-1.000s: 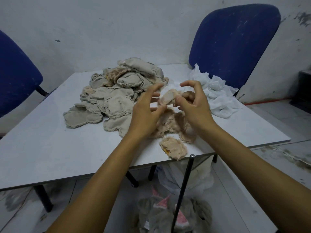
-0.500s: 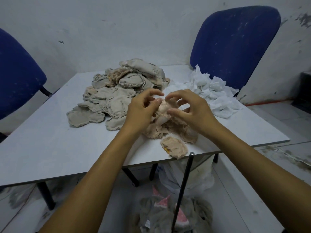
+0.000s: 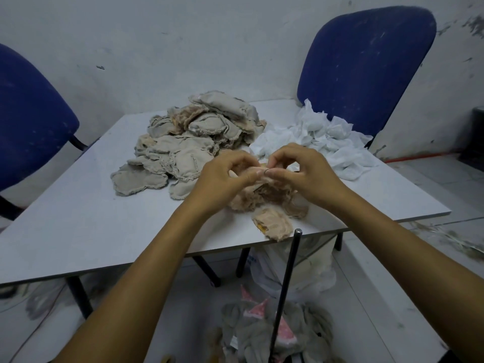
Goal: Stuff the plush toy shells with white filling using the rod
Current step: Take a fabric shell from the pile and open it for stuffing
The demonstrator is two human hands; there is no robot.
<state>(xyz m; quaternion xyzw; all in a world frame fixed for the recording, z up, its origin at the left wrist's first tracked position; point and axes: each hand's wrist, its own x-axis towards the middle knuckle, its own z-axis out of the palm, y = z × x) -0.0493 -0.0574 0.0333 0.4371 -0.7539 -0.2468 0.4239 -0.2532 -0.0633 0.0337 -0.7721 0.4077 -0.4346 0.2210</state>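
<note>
Item: peach plush shell (image 3: pixel 262 170), held just above the counter (image 3: pixel 78 231) between both hands, which have closed in on each other over the last second; left hand (image 3: pixel 222 176) and right hand (image 3: pixel 306 174) now meet at the fingertips, fingers of each pinching the shell's edge, where a second ago the left fingers were spread and the shell stood more upright. Judged: the opening is being found or parted, so stuffing of this shell has not begun. White filling (image 3: pixel 322 140): loose heap on the far right of the counter, well apart from the hands, untouched. Rod (image 3: pixel 285 289): dark, upright, unheld, near the counter's front edge. Other stock: pile of grey-beige shells (image 3: pixel 191 148) on the far left-centre; more peach shells (image 3: pixel 272 225) lying below the hands; grey toys with pink ears (image 3: pixel 262 328) on the floor; two blue chairs (image 3: pixel 366 64) beside the counter
</note>
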